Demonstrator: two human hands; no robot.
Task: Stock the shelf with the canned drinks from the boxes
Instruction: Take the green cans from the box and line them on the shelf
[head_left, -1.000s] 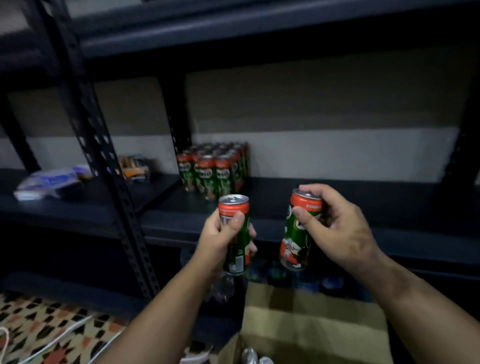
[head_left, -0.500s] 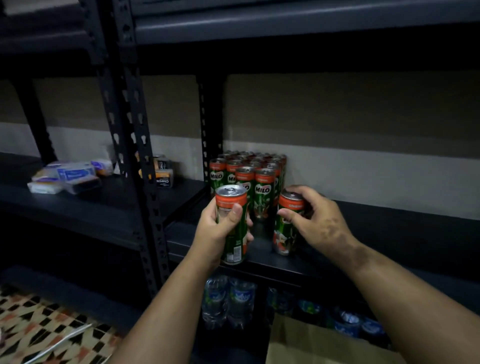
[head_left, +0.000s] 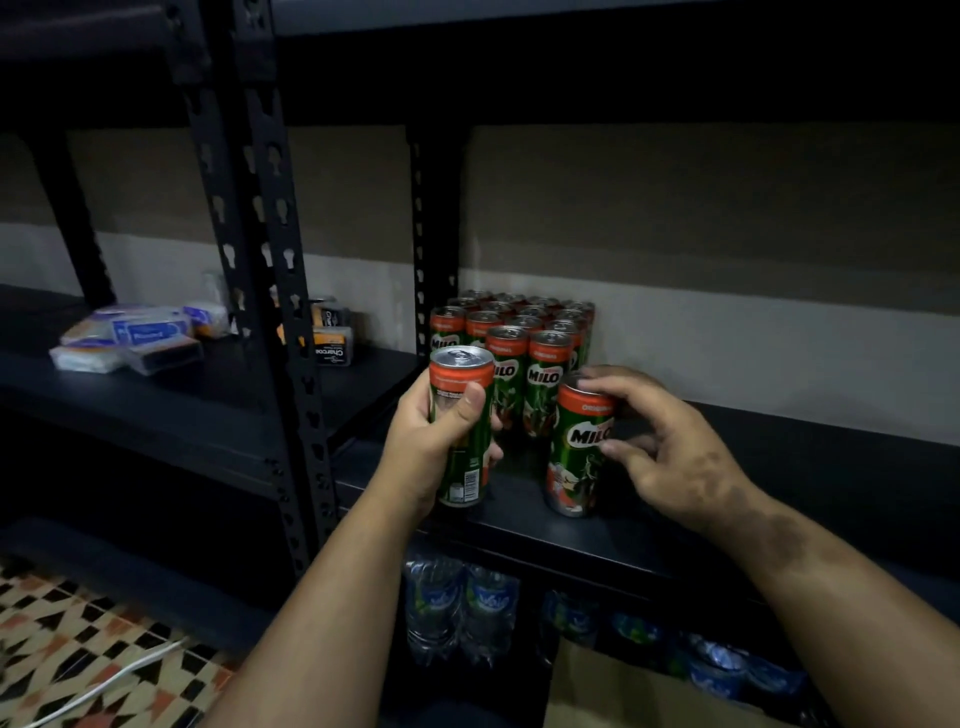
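Observation:
My left hand (head_left: 434, 441) grips a green and red Milo can (head_left: 462, 395) upright, just above the front of the dark shelf (head_left: 779, 499). My right hand (head_left: 660, 447) holds a second Milo can (head_left: 576, 452) by its rim and side; the can stands on the shelf near the front edge. Behind both cans, several more Milo cans (head_left: 524, 358) stand packed in rows against the rear upright.
A perforated black upright (head_left: 260, 291) splits the shelving. The left bay holds plastic-wrapped packets (head_left: 130, 338) and small charcoal boxes (head_left: 332, 343). Water bottles (head_left: 457, 608) fill the level below. A cardboard box (head_left: 623, 696) sits at the bottom right, patterned floor with a white cable at bottom left.
Both hands moved forward to the shelf with their cans. The right can came down onto the shelf in front of the rows. The view moved closer.

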